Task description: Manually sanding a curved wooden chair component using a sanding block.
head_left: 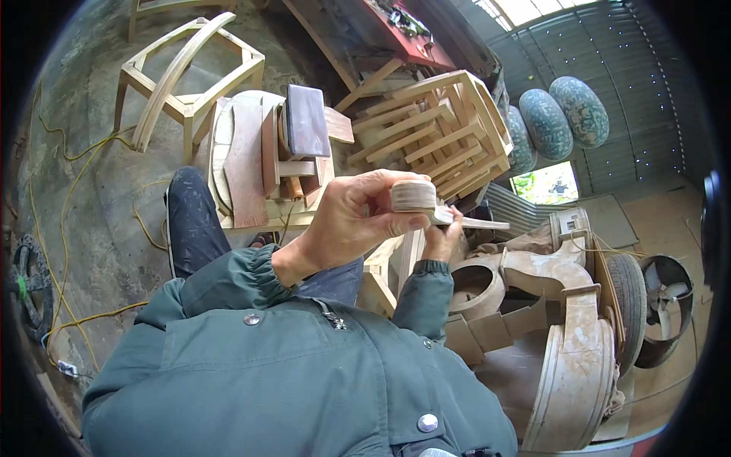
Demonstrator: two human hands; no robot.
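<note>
A pale wooden piece [413, 196] with a rounded, layered-looking end is held up in front of my chest. My left hand [346, 213] grips it near that end, thumb below and fingers above. Farther along it, on the right, my right hand [442, 238] closes around the wood, its fingers partly hidden. A thin pale length juts out to the right past that hand. Beyond my left hand, a grey-topped rectangular block [308, 122] stands among flat wooden boards [247, 164] on a low work surface.
A wooden seat frame [190, 99] with a curved slat across it stands at far left. Stacked wooden frames [449, 126] lie ahead. A dusty machine housing [544, 274], a tyre [626, 305] and a fan [665, 305] crowd the right. Yellow cable [65, 251] trails over the left floor.
</note>
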